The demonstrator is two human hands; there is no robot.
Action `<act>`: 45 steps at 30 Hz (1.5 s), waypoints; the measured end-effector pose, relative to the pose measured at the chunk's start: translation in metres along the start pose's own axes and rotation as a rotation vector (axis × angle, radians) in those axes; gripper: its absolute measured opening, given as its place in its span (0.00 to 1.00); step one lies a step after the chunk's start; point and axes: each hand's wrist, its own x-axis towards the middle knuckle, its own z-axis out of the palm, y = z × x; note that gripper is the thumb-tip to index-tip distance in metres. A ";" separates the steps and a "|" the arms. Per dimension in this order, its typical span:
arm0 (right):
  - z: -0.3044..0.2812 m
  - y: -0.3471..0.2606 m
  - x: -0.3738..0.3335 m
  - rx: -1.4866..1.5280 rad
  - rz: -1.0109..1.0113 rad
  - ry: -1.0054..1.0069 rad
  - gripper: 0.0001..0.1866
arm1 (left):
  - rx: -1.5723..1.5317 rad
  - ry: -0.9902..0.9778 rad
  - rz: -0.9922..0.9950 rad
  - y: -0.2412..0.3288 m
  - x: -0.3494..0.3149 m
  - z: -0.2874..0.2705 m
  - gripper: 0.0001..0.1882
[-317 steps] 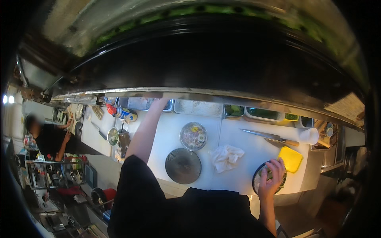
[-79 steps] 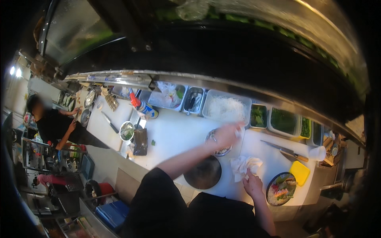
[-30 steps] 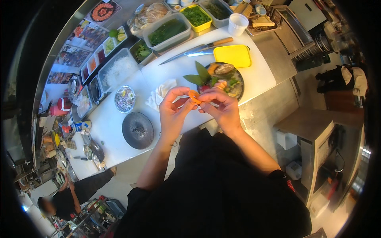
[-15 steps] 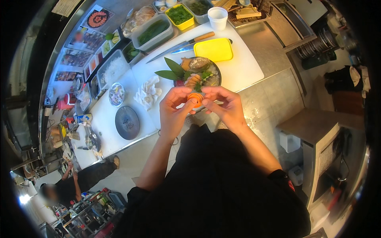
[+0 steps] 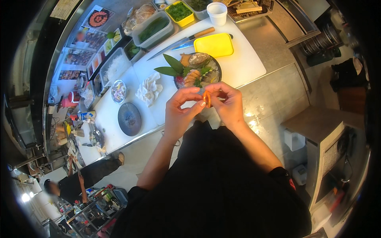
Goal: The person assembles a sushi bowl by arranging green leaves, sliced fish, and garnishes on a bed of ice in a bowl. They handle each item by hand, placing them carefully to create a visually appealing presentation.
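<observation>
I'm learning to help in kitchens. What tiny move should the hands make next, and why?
Probably ease the orange piece toward the food-filled dark plate: the left hand and right hand hold it at their fingertips, on the plate's near side.

From here the curl point(image 5: 206, 99) glows orange above black clothes point(image 5: 222, 182). On the white board point(image 5: 250, 75), dark-green leaves point(image 5: 173, 66) and orange-and-cream slices point(image 5: 192, 77) stand out against a black dish point(image 5: 220, 68). Farther off, the lid point(image 5: 214, 45) is plain yellow, the cup point(image 5: 217, 14) white. At left, the cloth point(image 5: 149, 89) is white, the plate point(image 5: 129, 119) slate-grey with a bluish sheen.
</observation>
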 end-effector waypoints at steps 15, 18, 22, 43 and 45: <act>0.003 -0.022 0.011 0.299 -0.071 -0.141 0.17 | -0.105 0.072 0.072 -0.004 0.005 -0.029 0.22; 0.000 -0.031 0.017 0.491 0.121 -0.159 0.20 | -0.167 0.079 0.050 -0.005 0.008 -0.035 0.21; 0.009 -0.021 0.017 0.222 -0.034 -0.089 0.19 | -0.154 0.107 0.074 -0.001 0.009 -0.037 0.20; 0.034 -0.031 0.015 0.112 0.059 -0.020 0.14 | -0.177 0.044 0.206 0.010 0.011 -0.036 0.23; 0.033 -0.029 0.017 0.174 0.073 -0.047 0.15 | -0.166 0.029 0.237 0.013 0.011 -0.036 0.23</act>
